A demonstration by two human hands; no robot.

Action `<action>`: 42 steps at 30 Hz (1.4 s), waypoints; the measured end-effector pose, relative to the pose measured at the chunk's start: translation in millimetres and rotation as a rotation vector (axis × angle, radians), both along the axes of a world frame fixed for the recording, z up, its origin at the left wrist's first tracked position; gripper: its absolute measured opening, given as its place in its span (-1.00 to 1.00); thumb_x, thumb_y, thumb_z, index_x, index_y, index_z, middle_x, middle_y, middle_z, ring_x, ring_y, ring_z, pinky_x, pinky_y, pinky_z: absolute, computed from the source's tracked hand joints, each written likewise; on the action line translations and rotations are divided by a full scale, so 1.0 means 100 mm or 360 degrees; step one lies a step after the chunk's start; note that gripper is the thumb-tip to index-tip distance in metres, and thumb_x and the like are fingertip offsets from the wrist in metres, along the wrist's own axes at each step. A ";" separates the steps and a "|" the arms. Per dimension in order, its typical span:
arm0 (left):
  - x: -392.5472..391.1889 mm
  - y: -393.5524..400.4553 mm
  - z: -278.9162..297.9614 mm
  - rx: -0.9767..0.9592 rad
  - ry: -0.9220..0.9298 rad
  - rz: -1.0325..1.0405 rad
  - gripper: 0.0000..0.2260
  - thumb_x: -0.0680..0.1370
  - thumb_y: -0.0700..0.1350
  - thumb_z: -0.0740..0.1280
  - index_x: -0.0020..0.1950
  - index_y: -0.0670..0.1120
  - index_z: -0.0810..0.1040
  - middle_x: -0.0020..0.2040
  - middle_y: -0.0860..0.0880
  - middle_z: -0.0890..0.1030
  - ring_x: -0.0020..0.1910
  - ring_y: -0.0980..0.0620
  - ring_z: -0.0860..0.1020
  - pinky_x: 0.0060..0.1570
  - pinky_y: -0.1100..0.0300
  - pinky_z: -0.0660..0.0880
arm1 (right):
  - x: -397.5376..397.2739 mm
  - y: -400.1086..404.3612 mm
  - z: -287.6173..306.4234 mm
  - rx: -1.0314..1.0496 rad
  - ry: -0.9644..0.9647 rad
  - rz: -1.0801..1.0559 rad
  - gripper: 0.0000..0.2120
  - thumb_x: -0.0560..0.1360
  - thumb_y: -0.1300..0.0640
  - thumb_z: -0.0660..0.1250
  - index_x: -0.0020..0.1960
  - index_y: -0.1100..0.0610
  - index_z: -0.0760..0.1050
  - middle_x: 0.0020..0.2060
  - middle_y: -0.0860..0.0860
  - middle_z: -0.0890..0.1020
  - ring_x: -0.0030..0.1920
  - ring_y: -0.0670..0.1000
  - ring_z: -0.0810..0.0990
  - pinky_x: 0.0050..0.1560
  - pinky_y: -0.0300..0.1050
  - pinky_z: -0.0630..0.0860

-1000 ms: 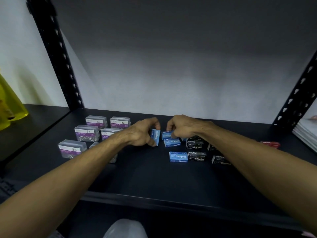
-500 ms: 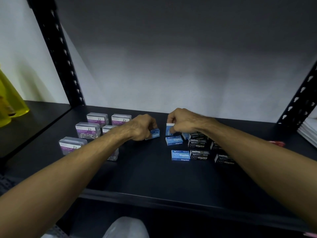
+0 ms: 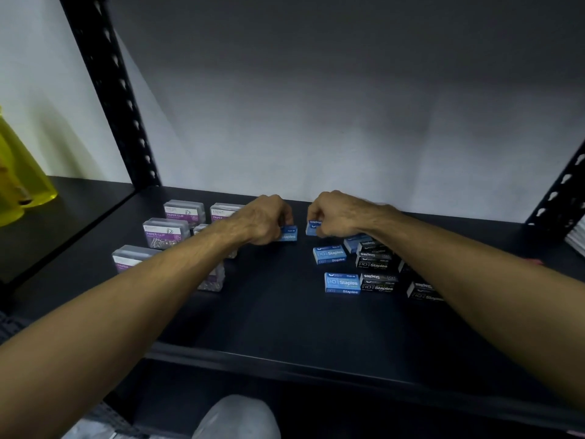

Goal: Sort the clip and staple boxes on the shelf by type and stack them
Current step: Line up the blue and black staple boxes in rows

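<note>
On the black shelf my left hand grips a blue staple box near the back middle. My right hand pinches another blue staple box, held just above the shelf a short gap to the right. More blue staple boxes lie below my right hand, next to several black staple boxes. Clear paper clip boxes with purple labels stand at the left, partly hidden by my left forearm.
Black perforated shelf posts rise at the left and right. A yellow translucent container stands on the neighbouring shelf at far left. A white stack of sheets and a red item sit at the right edge.
My left hand has turned its blue box from upright to flat and set it nearer the back. My right hand has lifted a blue box off the pile.
</note>
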State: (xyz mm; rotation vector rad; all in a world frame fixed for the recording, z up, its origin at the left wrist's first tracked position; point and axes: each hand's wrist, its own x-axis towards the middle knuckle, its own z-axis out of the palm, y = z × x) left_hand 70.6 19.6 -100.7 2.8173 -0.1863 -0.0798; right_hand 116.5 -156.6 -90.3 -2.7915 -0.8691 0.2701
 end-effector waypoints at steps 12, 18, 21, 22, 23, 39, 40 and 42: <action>0.14 -0.03 -0.02 0.0040 -0.0031 -0.0070 -0.70 0.48 -0.32 0.38 0.16 -0.05 0.59 0.10 -0.04 0.62 0.03 0.00 0.57 -0.05 0.23 0.45 | 0.08 0.00 -0.01 -0.0131 0.0116 0.0012 -0.59 0.44 0.22 0.41 0.29 0.09 0.54 -0.11 -0.11 0.57 -0.17 -0.14 0.51 -0.22 -0.28 0.38; 0.13 0.01 -0.01 0.0077 -0.0015 -0.0113 -0.72 0.46 -0.32 0.38 0.09 -0.03 0.61 0.04 -0.01 0.64 -0.01 0.00 0.58 0.01 0.13 0.55 | 0.09 -0.02 -0.03 -0.0122 0.0126 0.0007 -0.66 0.42 0.19 0.44 0.19 0.06 0.61 -0.11 -0.11 0.59 -0.17 -0.19 0.50 -0.19 -0.21 0.42; 0.12 0.02 0.00 0.0098 -0.0004 -0.0131 -0.71 0.46 -0.31 0.39 0.11 -0.01 0.60 0.06 -0.01 0.63 0.01 0.00 0.58 0.04 0.13 0.54 | 0.09 -0.03 -0.03 -0.0112 0.0141 -0.0014 -0.67 0.41 0.19 0.45 0.18 0.04 0.61 -0.17 -0.16 0.56 -0.18 -0.21 0.50 -0.14 -0.18 0.43; 0.12 0.02 0.00 0.0102 0.0001 -0.0134 -0.71 0.47 -0.30 0.40 0.12 -0.01 0.59 0.07 -0.01 0.63 0.01 0.00 0.58 0.02 0.15 0.53 | 0.09 -0.04 -0.03 -0.0109 0.0149 -0.0021 -0.67 0.41 0.18 0.45 0.17 0.03 0.61 -0.17 -0.16 0.56 -0.18 -0.21 0.50 -0.14 -0.19 0.43; 0.12 0.01 0.00 0.0107 0.0006 -0.0135 -0.71 0.47 -0.29 0.41 0.12 0.00 0.59 0.08 -0.01 0.63 0.01 0.01 0.58 -0.01 0.17 0.51 | 0.09 -0.05 -0.03 -0.0104 0.0161 -0.0028 -0.69 0.41 0.17 0.46 0.15 0.01 0.61 -0.16 -0.17 0.57 -0.17 -0.19 0.51 -0.15 -0.19 0.43; 0.15 -0.53 0.24 -0.0243 -0.0208 -0.0296 -0.82 0.54 -0.12 0.40 0.14 -0.03 0.61 0.00 0.07 0.62 -0.01 0.10 0.57 -0.01 0.25 0.46 | 0.14 -0.86 0.42 0.0226 -0.0045 -0.0377 -0.80 0.48 0.27 0.39 0.08 0.12 0.64 0.02 0.01 0.66 0.04 0.00 0.59 0.15 -0.08 0.51; 0.18 -0.59 0.25 -0.0284 -0.0178 -0.0318 -0.83 0.53 -0.13 0.41 0.12 -0.03 0.61 -0.06 0.10 0.62 -0.03 0.11 0.59 0.00 0.24 0.49 | 0.16 -0.90 0.40 0.0208 -0.0054 -0.0408 -0.81 0.49 0.27 0.37 0.07 0.12 0.64 0.02 0.02 0.66 0.04 0.00 0.59 0.14 -0.08 0.51; 0.25 -0.70 0.23 -0.0344 -0.0103 -0.0357 -0.83 0.52 -0.16 0.43 0.10 -0.04 0.62 -0.14 0.13 0.62 -0.08 0.14 0.61 0.01 0.24 0.53 | 0.18 -0.97 0.33 0.0163 -0.0060 -0.0472 -0.85 0.50 0.28 0.34 0.01 0.11 0.63 0.03 0.03 0.66 0.02 0.00 0.58 0.08 -0.10 0.51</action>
